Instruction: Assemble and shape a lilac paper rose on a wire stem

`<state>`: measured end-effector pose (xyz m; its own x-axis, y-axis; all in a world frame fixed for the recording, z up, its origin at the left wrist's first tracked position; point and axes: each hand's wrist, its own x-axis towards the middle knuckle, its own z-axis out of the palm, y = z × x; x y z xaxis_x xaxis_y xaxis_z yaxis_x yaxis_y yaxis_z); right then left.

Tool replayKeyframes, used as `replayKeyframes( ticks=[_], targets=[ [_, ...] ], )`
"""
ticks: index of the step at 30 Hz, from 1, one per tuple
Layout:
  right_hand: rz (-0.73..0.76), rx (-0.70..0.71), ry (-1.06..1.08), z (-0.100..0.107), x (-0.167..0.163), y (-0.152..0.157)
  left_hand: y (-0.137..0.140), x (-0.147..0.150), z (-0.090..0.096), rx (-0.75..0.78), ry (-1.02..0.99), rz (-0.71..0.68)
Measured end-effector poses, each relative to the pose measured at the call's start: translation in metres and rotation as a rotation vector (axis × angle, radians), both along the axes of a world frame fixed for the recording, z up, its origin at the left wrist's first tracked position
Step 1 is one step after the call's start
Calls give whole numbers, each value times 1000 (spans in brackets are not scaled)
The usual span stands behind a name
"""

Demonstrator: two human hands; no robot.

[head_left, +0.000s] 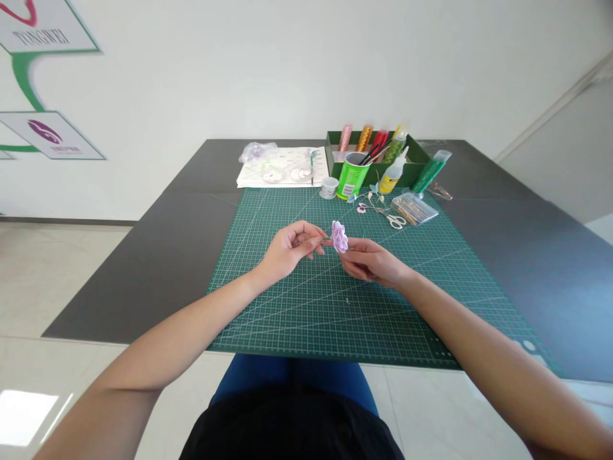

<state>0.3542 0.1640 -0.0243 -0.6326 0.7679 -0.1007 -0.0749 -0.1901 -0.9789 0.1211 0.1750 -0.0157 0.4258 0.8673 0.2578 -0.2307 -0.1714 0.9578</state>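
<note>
A lilac artificial flower [340,237] with layered petals is held above the green cutting mat [287,306], its head tilted to the right. My left hand [299,243] pinches its thin stem between thumb and fingers, to the left of the head. From the other side, my right hand [371,259] has its thumb and fingertips at the petals' edge, the remaining fingers curled underneath. The flower head partly covers the right fingertips.
Beyond my hands are scissors [395,221], a clear plastic case [414,209], a glue bottle [393,172], a green can [353,176], a small white spool [328,188] and a dark green box [412,169] of glitter rolls. Papers [249,176] and a plastic bag [258,151] lie back left.
</note>
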Motion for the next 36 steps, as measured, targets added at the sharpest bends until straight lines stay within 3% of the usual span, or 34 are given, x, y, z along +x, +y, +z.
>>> replayKeyframes(
  ticks=[7,11,24,29,36],
  targets=[
    [-16,-59,102,3,3,2,2,1,-2,-79,-118,-44],
    [-85,-26,116,4,6,6,-2,0,-1,-64,-134,-46],
    [-291,252,-53,5,14,12,-46,3,5,-64,-177,77],
    [-352,388,-207,5,17,-7,-64,2,11,-17,-154,141],
    [-556,706,-457,8,20,-58,-99,-2,45,121,-118,180]
  ],
)
